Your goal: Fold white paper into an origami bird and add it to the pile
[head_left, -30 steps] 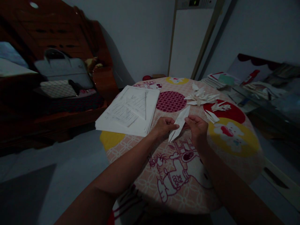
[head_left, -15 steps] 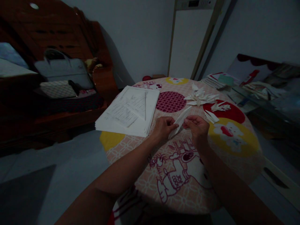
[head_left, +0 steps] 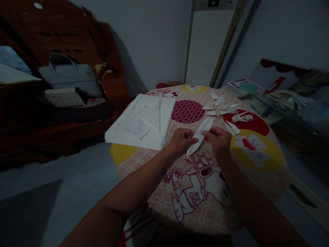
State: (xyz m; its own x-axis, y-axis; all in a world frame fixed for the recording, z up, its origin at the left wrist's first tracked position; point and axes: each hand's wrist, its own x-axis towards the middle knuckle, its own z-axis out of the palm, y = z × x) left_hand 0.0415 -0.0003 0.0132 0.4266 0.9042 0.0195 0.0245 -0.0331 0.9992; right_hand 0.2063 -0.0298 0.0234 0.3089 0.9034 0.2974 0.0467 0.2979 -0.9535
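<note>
My left hand (head_left: 182, 140) and right hand (head_left: 219, 140) pinched folded white paper (head_left: 200, 132) slantwise above the cloth-covered table (head_left: 213, 219); keeping its edges aligned probably called for light, matched thumb pressure.

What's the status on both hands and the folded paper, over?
Left hand and right hand both gripping folded white paper. Paper slanted, long and narrow. Nothing seen blocking; paper stack off to the left.

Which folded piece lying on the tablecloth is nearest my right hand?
The slim piece where the red circle meets the yellow circle, just past your right hand; the spiky cluster and the ragged piece lie farther off.
</note>
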